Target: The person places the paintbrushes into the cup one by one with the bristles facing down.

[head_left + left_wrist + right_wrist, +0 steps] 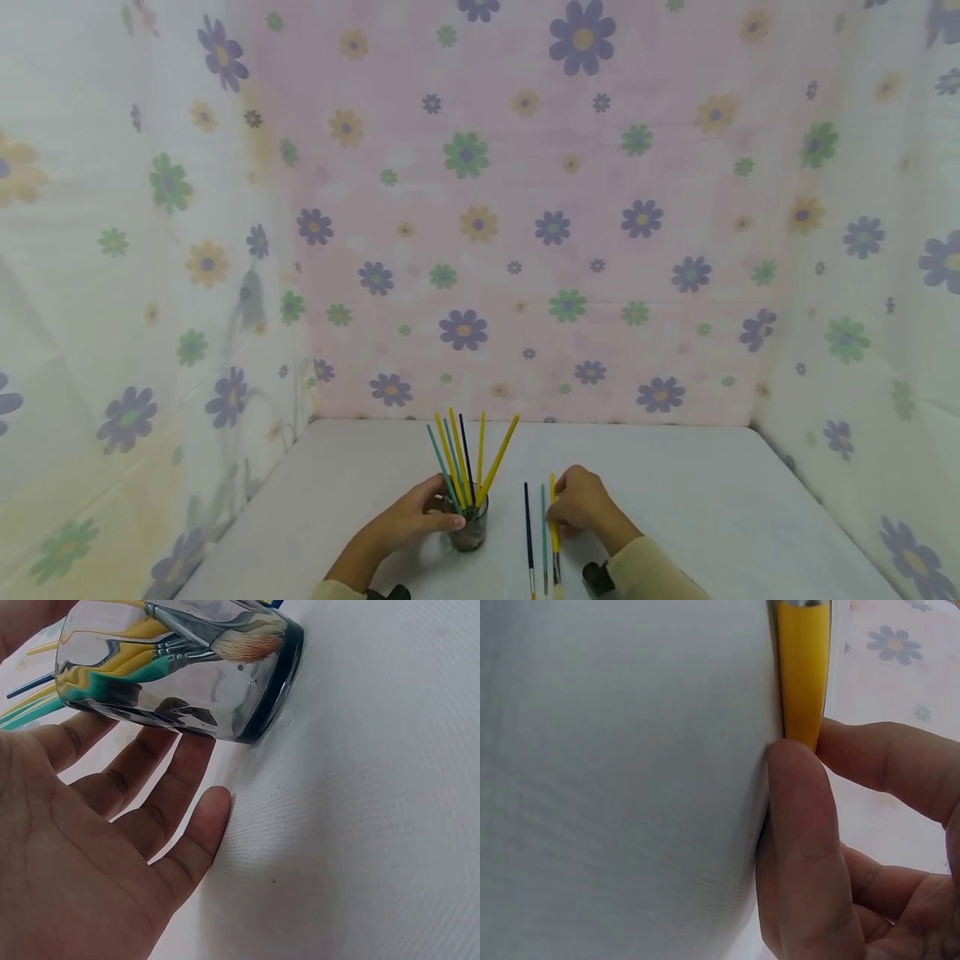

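Note:
A clear glass (471,533) stands upright on the table, with several yellow, teal and dark blue paintbrushes (452,454) leaning in it, handles up. My left hand (408,518) holds the glass from its left side, thumb at the front. In the left wrist view, fingers (176,776) touch the glass wall, and bristles (247,646) show inside near its base. To the right, my right hand (588,504) pinches the handle of a yellow paintbrush (804,671) at table level. Beside it lie a teal paintbrush (543,533) and a dark blue paintbrush (528,521), bristles toward me.
The white table (660,467) runs back to a flower-printed curtain (525,250), with more printed sheets at both sides. Dark wrist-worn pieces (597,577) sit by my sleeves, near the table's front.

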The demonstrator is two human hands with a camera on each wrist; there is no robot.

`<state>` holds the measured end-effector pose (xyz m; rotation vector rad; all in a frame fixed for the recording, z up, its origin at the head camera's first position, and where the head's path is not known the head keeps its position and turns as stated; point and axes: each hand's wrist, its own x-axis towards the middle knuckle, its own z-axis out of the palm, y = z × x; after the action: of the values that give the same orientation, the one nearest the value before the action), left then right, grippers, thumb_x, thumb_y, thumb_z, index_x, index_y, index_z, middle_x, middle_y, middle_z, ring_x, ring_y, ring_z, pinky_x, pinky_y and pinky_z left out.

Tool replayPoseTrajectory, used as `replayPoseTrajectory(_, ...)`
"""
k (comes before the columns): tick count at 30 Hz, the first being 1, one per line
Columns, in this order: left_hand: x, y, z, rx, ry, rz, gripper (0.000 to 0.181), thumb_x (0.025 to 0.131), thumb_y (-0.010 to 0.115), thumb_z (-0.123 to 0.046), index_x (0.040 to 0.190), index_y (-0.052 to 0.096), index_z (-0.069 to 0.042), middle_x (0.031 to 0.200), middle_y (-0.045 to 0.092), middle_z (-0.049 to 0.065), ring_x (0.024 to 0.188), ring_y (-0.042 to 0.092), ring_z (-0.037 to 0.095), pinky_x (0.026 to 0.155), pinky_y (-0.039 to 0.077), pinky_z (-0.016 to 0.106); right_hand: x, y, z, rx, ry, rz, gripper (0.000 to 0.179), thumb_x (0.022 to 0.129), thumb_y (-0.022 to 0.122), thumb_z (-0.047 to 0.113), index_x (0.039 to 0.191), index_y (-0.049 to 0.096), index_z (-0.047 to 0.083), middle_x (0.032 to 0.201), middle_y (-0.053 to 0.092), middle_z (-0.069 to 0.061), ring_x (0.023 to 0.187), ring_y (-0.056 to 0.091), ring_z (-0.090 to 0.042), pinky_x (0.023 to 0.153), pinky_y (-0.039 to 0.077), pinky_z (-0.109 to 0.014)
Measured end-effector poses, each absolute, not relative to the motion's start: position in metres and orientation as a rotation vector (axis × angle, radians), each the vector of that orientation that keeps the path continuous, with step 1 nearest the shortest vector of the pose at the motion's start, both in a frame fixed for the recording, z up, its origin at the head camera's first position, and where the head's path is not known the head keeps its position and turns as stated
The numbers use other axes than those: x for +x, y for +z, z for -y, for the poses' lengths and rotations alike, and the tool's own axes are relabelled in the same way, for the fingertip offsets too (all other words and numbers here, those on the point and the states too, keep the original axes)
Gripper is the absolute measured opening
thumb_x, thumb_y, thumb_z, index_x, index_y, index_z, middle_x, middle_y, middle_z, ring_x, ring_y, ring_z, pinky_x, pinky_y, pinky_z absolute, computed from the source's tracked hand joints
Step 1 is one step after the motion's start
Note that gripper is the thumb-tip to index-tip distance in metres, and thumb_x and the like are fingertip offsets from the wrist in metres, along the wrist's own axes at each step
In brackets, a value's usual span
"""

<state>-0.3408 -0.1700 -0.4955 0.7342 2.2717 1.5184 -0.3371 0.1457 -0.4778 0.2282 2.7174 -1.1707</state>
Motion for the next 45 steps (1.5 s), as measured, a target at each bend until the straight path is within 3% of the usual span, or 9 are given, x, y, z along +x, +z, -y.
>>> replayPoseTrajectory(17, -0.34, -0.503, 0.168, 0.735, 1.538, -2.248, 0.052, 0.096, 0.073, -0.028, 0.139, 0.054, -0.006, 0.124, 0.066, 0.008, 0.113, 0.063, 0.024, 0.096, 0.05, 0.037, -0.339, -0.486, -0.158, 0.256, -1.358, -2.627, 0.036, 0.078, 0.079, 0.006, 0.11, 0.064, 0.001, 0.091, 0.064, -0.011, 0.07, 0.066, -0.021, 0.056, 0.059, -0.028)
replayPoseTrajectory(29, -0.338, -0.504, 0.17, 0.695, 1.573, -2.248, 0.052, 0.095, 0.075, -0.029, 0.138, 0.057, -0.007, 0.125, 0.067, 0.008, 0.112, 0.064, 0.023, 0.096, 0.051, 0.037, -0.34, -0.476, -0.16, 0.193, -1.695, -2.5, 0.042, 0.083, 0.072, 0.005, 0.122, 0.061, -0.003, 0.099, 0.067, -0.015, 0.08, 0.068, -0.023, 0.062, 0.063, -0.038)
replayPoseTrajectory(39, -0.343, -0.502, 0.178, 0.654, 1.636, -2.212, 0.053, 0.098, 0.068, -0.029, 0.143, 0.054, -0.007, 0.141, 0.062, 0.011, 0.13, 0.059, 0.029, 0.105, 0.052, 0.044, -0.338, -0.46, -0.163, 0.083, -1.864, -2.482, 0.046, 0.086, 0.069, 0.004, 0.131, 0.058, -0.003, 0.104, 0.066, -0.017, 0.083, 0.069, -0.024, 0.066, 0.064, -0.042)
replayPoseTrajectory(45, -0.343, -0.502, 0.182, 0.647, 1.654, -2.134, 0.053, 0.097, 0.069, -0.022, 0.145, 0.055, -0.002, 0.139, 0.064, 0.012, 0.127, 0.061, 0.025, 0.106, 0.052, 0.04, -0.336, -0.45, -0.162, 0.056, -1.997, -2.434, 0.044, 0.089, 0.069, 0.005, 0.131, 0.059, 0.0, 0.106, 0.063, -0.017, 0.086, 0.07, -0.026, 0.068, 0.064, -0.043)
